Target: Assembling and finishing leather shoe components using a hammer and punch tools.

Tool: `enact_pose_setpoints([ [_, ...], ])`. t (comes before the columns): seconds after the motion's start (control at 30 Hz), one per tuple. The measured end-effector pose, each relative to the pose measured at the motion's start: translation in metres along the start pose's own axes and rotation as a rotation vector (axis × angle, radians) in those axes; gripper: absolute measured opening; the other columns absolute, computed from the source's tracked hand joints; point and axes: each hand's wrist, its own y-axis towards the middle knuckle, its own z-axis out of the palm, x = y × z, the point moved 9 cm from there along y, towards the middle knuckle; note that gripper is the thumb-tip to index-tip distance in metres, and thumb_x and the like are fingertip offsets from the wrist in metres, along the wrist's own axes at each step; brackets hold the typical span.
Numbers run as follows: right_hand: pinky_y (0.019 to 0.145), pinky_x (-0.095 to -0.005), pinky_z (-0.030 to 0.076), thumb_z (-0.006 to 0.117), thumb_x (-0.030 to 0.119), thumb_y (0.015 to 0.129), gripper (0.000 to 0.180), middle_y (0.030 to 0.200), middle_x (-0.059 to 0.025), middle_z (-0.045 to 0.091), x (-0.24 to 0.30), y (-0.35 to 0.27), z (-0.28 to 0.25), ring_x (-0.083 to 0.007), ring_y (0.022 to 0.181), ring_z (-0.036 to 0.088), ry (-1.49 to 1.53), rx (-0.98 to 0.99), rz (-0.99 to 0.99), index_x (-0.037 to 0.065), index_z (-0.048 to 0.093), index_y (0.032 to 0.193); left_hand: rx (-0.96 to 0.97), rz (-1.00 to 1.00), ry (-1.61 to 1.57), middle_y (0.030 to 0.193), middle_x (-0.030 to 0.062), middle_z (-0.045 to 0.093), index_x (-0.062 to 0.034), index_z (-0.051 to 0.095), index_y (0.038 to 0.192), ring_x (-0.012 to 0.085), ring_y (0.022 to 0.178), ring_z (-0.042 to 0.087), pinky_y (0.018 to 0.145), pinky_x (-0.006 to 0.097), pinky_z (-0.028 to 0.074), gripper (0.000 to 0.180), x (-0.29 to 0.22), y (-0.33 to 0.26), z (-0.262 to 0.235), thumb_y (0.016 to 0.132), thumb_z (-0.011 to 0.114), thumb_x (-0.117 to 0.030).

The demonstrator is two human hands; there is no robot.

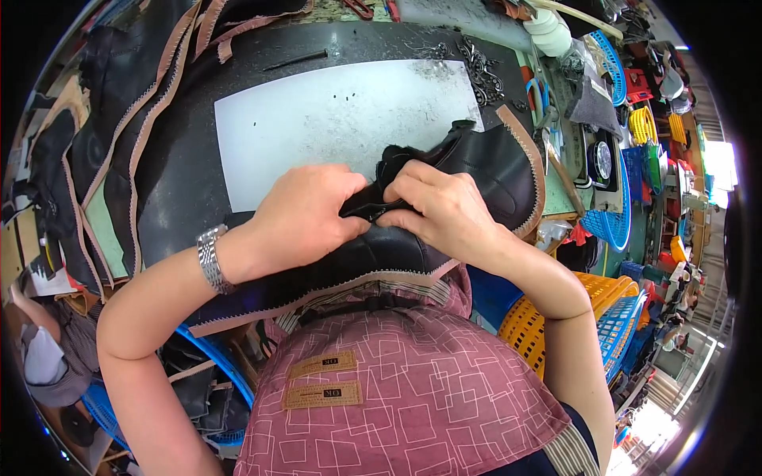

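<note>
— While we look down at the worktop [182, 198], where do we have the black leather boot upper [492, 170]?

— It lies at the near edge, right against our apron [381, 381], draped over the front of the white cutting sheet [317, 127]. Both hands are on it. Our left hand [305, 218] closes its grip on the dark fold in the middle, thumb and fingers pinched tight. Our right hand [444, 210] presses in from the other side, fingertips clamped on the same fold, so the two nearly touch.

— How far along do we judge it?

— The upper already looks cut and stitched, with its tan zigzag trim [317, 289] running along the lower edge. We reckon the small part under our fingers is still being worked; what it is stays hidden.

— And around us?

— More black pieces with tan trim [127, 135] hang off the left edge. Dark metal ornaments [480, 71] sit at the far right corner.
</note>
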Motion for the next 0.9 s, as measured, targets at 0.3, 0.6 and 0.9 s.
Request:
enact_pose_setpoints([
  [0.3,0.039,-0.0274,0.041,0.076,0.012,0.065,0.021,0.073,-0.0039,0.055,0.019,-0.021,0.001,-0.0151,0.050,0.054,-0.024,-0.188,-0.192,0.005,0.064,0.079,0.010,-0.028,-0.155,0.078,0.0162,0.058,-0.0007,0.060,0.087,0.0356,0.072,0.057,0.062,0.041,0.044,0.025,0.004,-0.009,0.005,0.070,0.069,-0.016],
  [0.6,0.035,-0.0243,0.036,0.077,0.015,0.065,0.023,0.073,-0.0023,0.054,0.020,-0.022,0.002,-0.0104,0.043,0.049,-0.103,-0.229,-0.253,0.005,0.064,0.082,0.081,-0.181,-0.325,0.080,0.0163,0.059,-0.0007,0.060,0.090,0.0339,0.071,0.058,0.062,0.037,0.044,0.024,0.016,-0.009,0.012,0.071,0.068,-0.014],
  [0.9,0.035,-0.0238,0.036,0.078,0.018,0.064,0.024,0.071,-0.0009,0.053,0.018,-0.021,0.003,-0.0098,0.044,0.049,-0.066,-0.204,-0.222,0.007,0.065,0.081,0.204,-0.273,-0.480,0.078,0.0121,0.063,0.0021,0.061,0.095,0.0167,0.069,0.059,0.063,0.029,0.046,0.028,0.021,-0.006,0.014,0.071,0.069,-0.009],
])
